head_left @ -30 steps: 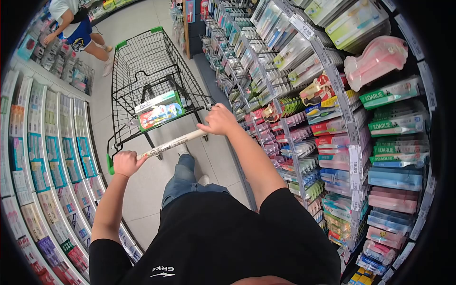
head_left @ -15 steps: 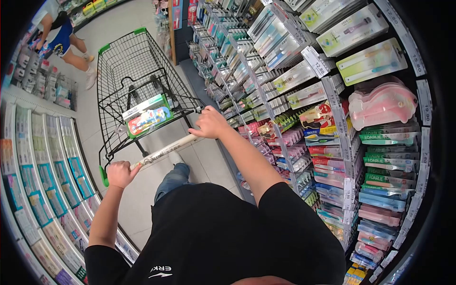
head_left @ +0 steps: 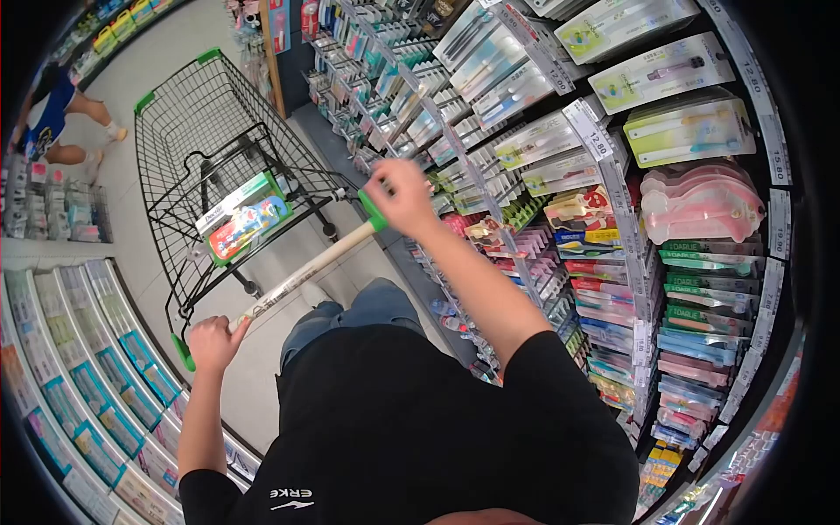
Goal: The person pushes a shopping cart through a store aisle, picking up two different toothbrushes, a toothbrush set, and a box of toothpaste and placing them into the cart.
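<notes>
My left hand (head_left: pixel 215 343) is wrapped round the left end of the cart's pale handle bar (head_left: pixel 306 273), beside a green end cap. Just above the bar's right end is my right hand (head_left: pixel 400 197), slightly blurred, its fingers curled near the other green cap (head_left: pixel 373 210); whether it touches the cap or holds anything is unclear. The black wire shopping cart (head_left: pixel 206 118) stands ahead, angled to the left. In its near part lie a white and green Doctil box (head_left: pixel 234 199) and a colourful cartoon package (head_left: pixel 249 234).
Hanging toothbrush packs (head_left: pixel 700 131) and price tags line the right side, close to my right arm. A low shelf of boxes (head_left: pixel 96 376) runs along the left. At the upper left a person's legs (head_left: pixel 83 131) show beside another display.
My right hand has come off the bar and lifted slightly to the right, uncovering the green cap. The cart has swung left in view. The other person appears farther left.
</notes>
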Demonstrator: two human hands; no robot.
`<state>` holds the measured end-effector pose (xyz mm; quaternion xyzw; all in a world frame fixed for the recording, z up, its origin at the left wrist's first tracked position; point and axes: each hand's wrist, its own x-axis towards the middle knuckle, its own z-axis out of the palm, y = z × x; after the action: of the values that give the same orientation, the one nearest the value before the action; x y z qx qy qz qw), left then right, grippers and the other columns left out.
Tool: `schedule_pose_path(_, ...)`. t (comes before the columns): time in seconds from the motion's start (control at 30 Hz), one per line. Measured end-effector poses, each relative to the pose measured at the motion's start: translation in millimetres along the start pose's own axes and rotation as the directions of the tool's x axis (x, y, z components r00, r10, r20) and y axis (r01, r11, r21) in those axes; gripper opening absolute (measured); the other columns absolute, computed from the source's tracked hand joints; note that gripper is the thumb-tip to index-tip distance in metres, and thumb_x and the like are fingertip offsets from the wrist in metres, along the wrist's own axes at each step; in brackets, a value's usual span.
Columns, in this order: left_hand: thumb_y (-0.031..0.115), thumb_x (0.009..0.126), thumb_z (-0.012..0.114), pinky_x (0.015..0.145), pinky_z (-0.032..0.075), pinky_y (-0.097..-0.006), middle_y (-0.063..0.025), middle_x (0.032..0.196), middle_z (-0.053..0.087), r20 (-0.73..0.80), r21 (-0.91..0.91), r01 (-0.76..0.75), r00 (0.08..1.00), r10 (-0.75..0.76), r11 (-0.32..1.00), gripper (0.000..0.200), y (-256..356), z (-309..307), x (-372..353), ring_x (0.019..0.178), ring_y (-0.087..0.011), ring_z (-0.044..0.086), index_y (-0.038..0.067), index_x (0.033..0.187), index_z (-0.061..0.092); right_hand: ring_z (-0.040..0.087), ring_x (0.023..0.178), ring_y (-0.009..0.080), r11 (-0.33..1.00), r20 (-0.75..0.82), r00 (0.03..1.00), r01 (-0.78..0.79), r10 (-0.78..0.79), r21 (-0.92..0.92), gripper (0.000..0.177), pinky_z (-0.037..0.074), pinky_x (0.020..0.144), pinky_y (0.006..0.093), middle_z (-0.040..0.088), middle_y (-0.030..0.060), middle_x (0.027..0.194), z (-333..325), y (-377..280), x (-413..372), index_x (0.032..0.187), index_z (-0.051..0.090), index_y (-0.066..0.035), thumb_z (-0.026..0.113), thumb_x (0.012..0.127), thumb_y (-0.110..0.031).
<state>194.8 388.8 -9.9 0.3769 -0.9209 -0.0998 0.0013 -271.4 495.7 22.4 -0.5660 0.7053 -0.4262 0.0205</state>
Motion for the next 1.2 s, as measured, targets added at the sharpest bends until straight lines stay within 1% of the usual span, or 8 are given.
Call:
schedule_pose_path(0.03,0.057,0.086,0.075,0.054,0.048,-0.0427,-0.0100,0.058,0.060,0.007,-0.007,-0.007,1.000,0.007,1.000,0.061,-1.2,-0.2,1.5,0.055,-0.0313,0.062,0.007,0.055,0.059,0.062,0.109,0.0336,0.990,-0.185,0.983,-0.025,-0.001,-0.141,0.016,0.049,0.095,0.0426,0.068,0.0126,0.108,-21.5,3.9,8.7,0.097,0.066,-0.006,0.076,0.090,-0.016)
schedule_pose_path(0.07,0.057,0.086,0.075,0.055,0.048,-0.0431,-0.0103,0.059,0.060,0.015,-0.004,0.002,1.000,-0.002,1.000,0.061,-1.8,0.2,2.8,0.055,-0.0317,0.062,0.007,0.056,0.059,0.062,0.108,0.0220,0.979,-0.353,0.916,-0.204,0.190,0.000,0.023,0.050,0.091,0.0352,0.066,0.0109,0.117,-33.5,24.0,11.3,0.111,0.063,-0.005,0.074,0.094,-0.016)
schedule_pose_path(0.1,0.057,0.086,0.075,0.056,0.049,-0.0434,-0.0106,0.060,0.060,0.023,-0.001,0.011,1.000,-0.011,1.000,0.061,-1.5,0.5,4.6,0.056,-0.0320,0.062,0.007,0.056,0.059,0.060,0.102,0.0174,0.951,-0.466,0.847,-0.306,0.255,-0.037,0.033,0.050,0.087,0.0329,0.062,0.0090,0.117,-56.5,23.6,21.0,0.123,0.056,-0.003,0.072,0.098,-0.015)
schedule_pose_path(0.17,0.057,0.087,0.075,0.058,0.049,-0.0438,-0.0107,0.060,0.061,0.044,-0.008,0.022,0.999,-0.021,1.000,0.061,0.4,-0.5,7.4,0.057,-0.0323,0.062,0.006,0.056,0.059,0.058,0.094,0.0186,0.890,-0.575,0.701,-0.443,0.421,0.111,0.049,0.051,0.081,0.0336,0.050,0.0171,0.132,-91.1,40.3,38.5,0.138,0.043,0.003,0.069,0.100,-0.016)
schedule_pose_path(0.33,0.056,0.087,0.075,0.057,0.048,-0.0438,-0.0105,0.060,0.060,0.061,-0.040,0.040,0.997,-0.037,0.998,0.061,1.3,-1.0,15.3,0.057,-0.0324,0.062,0.006,0.056,0.058,0.069,0.086,0.0210,0.877,-0.648,0.620,-0.449,0.443,0.170,0.058,0.055,0.077,0.0328,0.048,0.0196,0.143,-125.5,66.4,67.0,0.151,0.032,0.002,0.062,0.104,-0.015)
schedule_pose_path(0.67,0.056,0.086,0.076,0.057,0.050,-0.0443,-0.0112,0.060,0.061,0.078,-0.039,0.061,0.995,-0.058,0.997,0.060,4.8,-0.7,15.7,0.058,-0.0330,0.063,0.006,0.057,0.061,0.075,0.077,0.0256,0.806,-0.592,0.550,-0.350,0.589,0.477,0.019,0.062,0.060,0.0321,0.059,0.0157,0.117,-138.2,65.8,104.8,0.121,0.048,0.005,0.051,0.109,-0.011)
schedule_pose_path(1.07,0.057,0.085,0.076,0.058,0.050,-0.0450,-0.0122,0.059,0.061,0.045,-0.053,0.048,0.998,-0.046,0.997,0.061,7.5,-7.3,13.8,0.058,-0.0337,0.063,0.006,0.056,0.061,0.074,0.075,0.0214,0.837,-0.689,0.486,-0.406,0.537,0.366,0.017,0.058,0.066,0.0288,0.064,0.0137,0.103,-148.1,90.2,111.0,0.115,0.051,0.004,0.053,0.110,-0.012)
schedule_pose_path(1.2,0.061,0.088,0.071,0.057,0.050,-0.0463,-0.0133,0.058,0.060,0.038,-0.050,0.004,0.999,-0.002,0.999,0.065,1.3,0.1,12.6,0.058,-0.0357,0.063,0.006,0.056,0.061,0.069,0.089,0.0191,0.918,-0.725,0.571,-0.312,0.386,0.243,0.025,0.057,0.076,0.0302,0.063,0.0147,0.114,-140.4,101.4,102.4,0.125,0.051,0.005,0.059,0.105,-0.008)
